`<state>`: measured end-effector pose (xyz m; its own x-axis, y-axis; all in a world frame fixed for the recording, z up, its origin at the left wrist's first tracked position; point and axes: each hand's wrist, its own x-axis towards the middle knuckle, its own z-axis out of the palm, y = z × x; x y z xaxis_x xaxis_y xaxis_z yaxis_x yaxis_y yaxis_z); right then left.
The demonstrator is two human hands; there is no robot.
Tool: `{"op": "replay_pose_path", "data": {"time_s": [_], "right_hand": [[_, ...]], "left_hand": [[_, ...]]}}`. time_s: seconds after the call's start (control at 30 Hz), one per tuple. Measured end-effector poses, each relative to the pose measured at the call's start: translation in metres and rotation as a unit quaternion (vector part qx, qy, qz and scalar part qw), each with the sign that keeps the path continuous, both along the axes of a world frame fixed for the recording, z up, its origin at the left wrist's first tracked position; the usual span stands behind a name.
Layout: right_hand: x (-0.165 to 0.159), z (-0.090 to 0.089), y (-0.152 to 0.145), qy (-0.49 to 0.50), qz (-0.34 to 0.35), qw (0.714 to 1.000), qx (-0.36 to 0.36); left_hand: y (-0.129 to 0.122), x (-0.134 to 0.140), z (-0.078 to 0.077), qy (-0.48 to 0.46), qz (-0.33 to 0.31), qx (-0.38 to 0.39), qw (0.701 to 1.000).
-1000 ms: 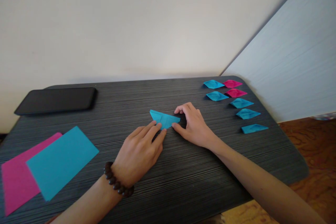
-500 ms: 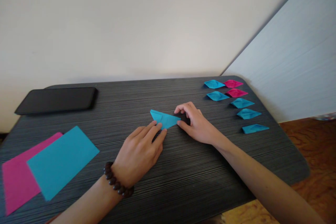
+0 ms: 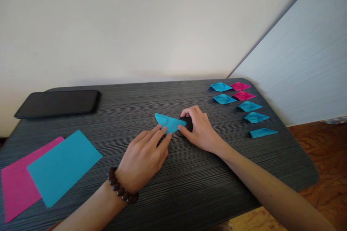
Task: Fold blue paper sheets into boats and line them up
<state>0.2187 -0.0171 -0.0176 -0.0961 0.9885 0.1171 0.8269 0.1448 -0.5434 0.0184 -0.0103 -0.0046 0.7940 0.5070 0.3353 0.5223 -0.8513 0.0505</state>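
Observation:
A blue piece of folded paper (image 3: 170, 122), a flat shape with pointed ends, lies on the dark table. My left hand (image 3: 145, 155), with a brown bead bracelet at the wrist, rests flat with its fingertips pressing the paper's lower edge. My right hand (image 3: 199, 128) curves around the paper's right tip. Its thumb touches the lower edge, while the bent forefinger stays a little apart beyond the upper edge. Both hands are open. Part of the paper's lower edge is hidden under the left fingertips.
Folded paper boats, blue (image 3: 221, 86) and pink (image 3: 240, 86), stand along the right side of the table (image 3: 130, 104). To the left, a blue sheet (image 3: 65, 168) overlaps a pink sheet (image 3: 18, 178). Behind these lies a black flat case (image 3: 58, 101). A wall (image 3: 135, 25) borders the back.
My right thumb has slid left along the paper's lower edge, away from the tip. My left hand and the folded paper have stayed in place.

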Motion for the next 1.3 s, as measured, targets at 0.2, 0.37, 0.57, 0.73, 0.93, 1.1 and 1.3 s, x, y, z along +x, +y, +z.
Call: {"op": "replay_pose_path", "data": {"time_s": [0.2,0.37,0.57,0.73,0.93,1.1,1.3], "right_hand": [[-0.003,-0.001,-0.002,-0.021,-0.008,1.000,0.016],[-0.007,-0.001,-0.002,-0.029,-0.014,0.999,0.007],[0.006,0.003,0.001,0.020,0.022,0.999,-0.026],[0.007,0.003,0.000,0.004,0.038,0.999,-0.016],[-0.001,-0.002,-0.004,-0.041,0.048,0.997,0.040],[-0.002,-0.003,-0.004,-0.032,0.079,0.996,0.040],[-0.001,-0.001,-0.004,-0.016,0.099,0.994,0.033]], "left_hand": [[-0.001,0.001,0.000,0.005,0.005,-0.001,1.000],[0.000,0.001,-0.001,0.002,0.005,0.000,1.000],[0.000,-0.001,-0.001,0.005,0.006,-0.009,1.000],[0.003,-0.002,-0.005,-0.015,0.009,-0.040,0.999],[0.012,-0.002,-0.017,-0.103,0.024,-0.136,0.985],[0.023,-0.006,-0.022,-0.074,0.132,-0.101,0.983],[0.024,-0.006,-0.021,-0.046,0.131,-0.098,0.985]]}}
